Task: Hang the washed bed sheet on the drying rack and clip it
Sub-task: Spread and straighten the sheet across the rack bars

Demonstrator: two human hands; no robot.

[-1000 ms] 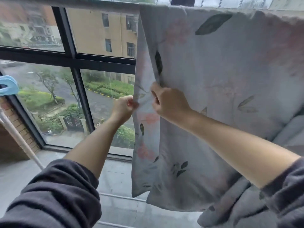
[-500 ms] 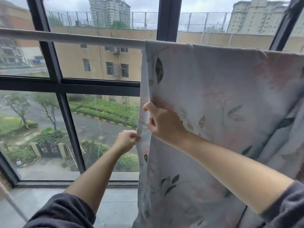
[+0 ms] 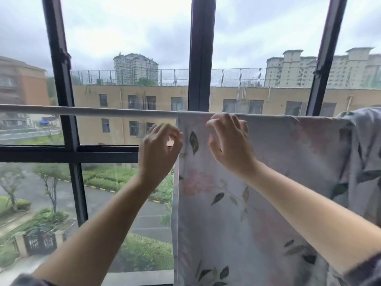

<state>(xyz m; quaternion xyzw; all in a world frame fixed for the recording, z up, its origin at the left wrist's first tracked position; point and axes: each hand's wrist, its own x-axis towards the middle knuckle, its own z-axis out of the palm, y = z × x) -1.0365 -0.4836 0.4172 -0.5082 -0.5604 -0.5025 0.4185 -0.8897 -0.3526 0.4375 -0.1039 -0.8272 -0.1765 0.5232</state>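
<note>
Beyond black-framed window panes (image 3: 201,58) stand yellow buildings (image 3: 144,98) under grey sky. Our pale bed sheet (image 3: 268,172), printed with leaves and flowers, is draped over the long whitish metal rack rail (image 3: 92,111), flat at its left edge and bunched at the far right. Our right hand (image 3: 228,143) hovers before the top fold, fingers spread, gripping nothing. Our left hand (image 3: 159,149) sits just beside the sheet's edge, loosely curved and empty; blur hides any contact. We judge the hanging nearly done. Next we need to smooth the bunch and fetch clips, none of them visible.
</note>
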